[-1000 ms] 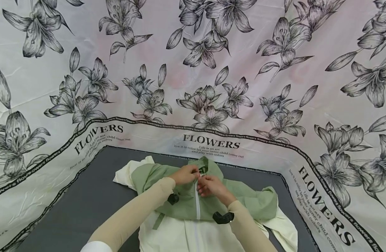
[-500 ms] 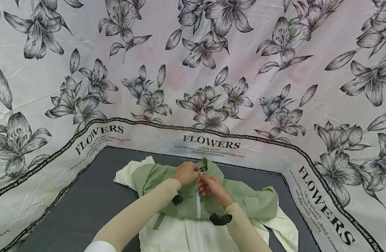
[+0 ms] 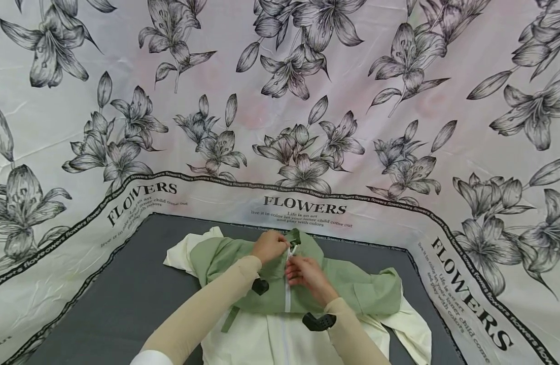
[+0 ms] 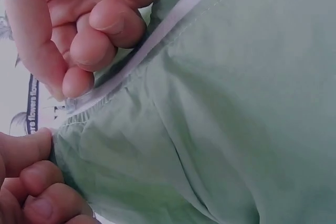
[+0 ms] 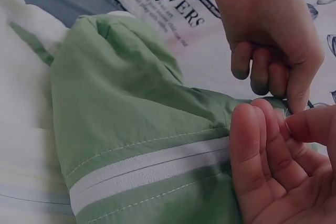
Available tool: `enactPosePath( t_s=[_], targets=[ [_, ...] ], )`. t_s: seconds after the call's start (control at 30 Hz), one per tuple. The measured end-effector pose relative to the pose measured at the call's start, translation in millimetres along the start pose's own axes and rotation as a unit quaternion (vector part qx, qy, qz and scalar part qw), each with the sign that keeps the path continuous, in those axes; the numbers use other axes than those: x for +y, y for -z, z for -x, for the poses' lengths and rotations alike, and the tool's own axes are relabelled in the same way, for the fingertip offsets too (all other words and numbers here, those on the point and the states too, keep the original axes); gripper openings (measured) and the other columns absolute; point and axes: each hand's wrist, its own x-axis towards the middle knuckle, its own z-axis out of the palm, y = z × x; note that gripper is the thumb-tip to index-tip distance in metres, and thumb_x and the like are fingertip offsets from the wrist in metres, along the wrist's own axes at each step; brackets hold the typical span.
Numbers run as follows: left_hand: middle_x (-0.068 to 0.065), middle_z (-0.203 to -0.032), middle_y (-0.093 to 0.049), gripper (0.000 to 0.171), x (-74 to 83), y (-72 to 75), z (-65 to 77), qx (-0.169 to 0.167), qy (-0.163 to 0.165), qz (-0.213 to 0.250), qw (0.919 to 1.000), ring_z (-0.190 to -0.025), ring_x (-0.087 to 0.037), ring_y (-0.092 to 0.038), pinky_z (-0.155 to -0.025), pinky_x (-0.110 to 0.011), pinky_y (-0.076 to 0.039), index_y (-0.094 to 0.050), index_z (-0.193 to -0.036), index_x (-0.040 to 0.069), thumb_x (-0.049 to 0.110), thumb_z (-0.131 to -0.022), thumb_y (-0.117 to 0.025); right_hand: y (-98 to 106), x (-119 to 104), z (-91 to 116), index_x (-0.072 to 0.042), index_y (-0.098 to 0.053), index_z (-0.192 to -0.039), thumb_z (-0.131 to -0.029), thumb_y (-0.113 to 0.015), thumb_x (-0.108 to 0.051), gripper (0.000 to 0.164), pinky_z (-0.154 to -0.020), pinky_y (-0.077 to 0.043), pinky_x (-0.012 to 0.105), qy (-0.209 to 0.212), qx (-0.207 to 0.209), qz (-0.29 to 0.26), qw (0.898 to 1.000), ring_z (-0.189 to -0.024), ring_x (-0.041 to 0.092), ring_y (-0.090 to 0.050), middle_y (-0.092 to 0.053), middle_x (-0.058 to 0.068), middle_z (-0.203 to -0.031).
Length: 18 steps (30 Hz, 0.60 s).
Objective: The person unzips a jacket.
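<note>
A green and cream hooded jacket (image 3: 353,284) lies front up, a white zipper (image 3: 287,294) running down its middle. My left hand (image 3: 272,245) pinches the green fabric edge by the zipper's top; in the left wrist view that hand (image 4: 39,190) has thumb and finger on the gathered edge. My right hand (image 3: 309,276) is just beside it, thumb and forefinger pinching at the zipper's top end. What they pinch looks like the zipper pull, mostly hidden by the fingertips. In the right wrist view the right hand's other fingers (image 5: 247,145) lie loosely curved over the zipper tape (image 5: 152,169).
The jacket is on a dark grey tabletop (image 3: 120,304). A flower-printed cloth (image 3: 243,152) rises behind and along both sides. Cream sleeves (image 3: 410,324) spread to the right and left. A black wrist device (image 3: 319,321) sits under the right wrist.
The left hand has shifted slightly right and up along the collar edge. The right hand is a little lower, and a small gap shows between the hands. The jacket lies almost unchanged.
</note>
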Motion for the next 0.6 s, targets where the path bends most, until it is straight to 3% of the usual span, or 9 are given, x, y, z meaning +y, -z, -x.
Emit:
enactPosePath(
  t_s=[0.1,0.3,0.4,0.6],
  targets=[
    [-0.007,-0.093,-0.077,0.022,0.1,-0.5,0.0,-0.005,0.008,0.016,0.9998,-0.061,-0.012,-0.056,-0.052,-0.026,-0.045,-0.081,-0.102,0.008,0.02,-0.098,-0.063,-1,1,1,0.004,-0.064,-0.105,-0.105,-0.052,-0.025,0.031,-0.063,-0.06,0.022,0.002,-0.003,-0.003,1.0,-0.068,0.008,-0.063,-0.065,-0.002,-0.077],
    [-0.01,-0.062,-0.071,0.025,-1.9,-1.0,-5.3,-0.03,0.054,0.119,0.991,-0.043,-0.013,-0.059,-0.04,-0.028,-0.052,-0.077,-0.109,0.001,0.011,-0.097,-0.057,-2,2,3,0.007,-0.064,-0.106,-0.105,-0.051,-0.022,0.032,-0.067,-0.063,0.024,0.001,-0.005,-0.014,1.0,-0.069,0.009,-0.068,-0.069,-0.001,-0.076],
    [-0.006,-0.059,-0.071,0.027,-4.0,-2.0,-8.8,-0.03,0.066,0.153,0.9855,-0.043,-0.012,-0.064,-0.042,-0.029,-0.057,-0.074,-0.114,-0.004,0.01,-0.098,-0.057,-2,4,4,0.009,-0.064,-0.106,-0.105,-0.05,-0.019,0.032,-0.068,-0.064,0.025,0.004,-0.005,-0.014,1.0,-0.069,0.01,-0.07,-0.07,-0.001,-0.076],
    [-0.012,-0.067,-0.074,0.03,-5.9,-2.4,-11.6,-0.025,0.099,0.211,0.9722,-0.045,-0.01,-0.064,-0.047,-0.029,-0.06,-0.069,-0.119,-0.01,0.011,-0.099,-0.059,-2,6,5,0.012,-0.063,-0.111,-0.105,-0.05,-0.019,0.034,-0.07,-0.065,0.026,0.001,-0.005,-0.013,1.0,-0.071,0.01,-0.071,-0.071,0.0,-0.077]
  ],
)
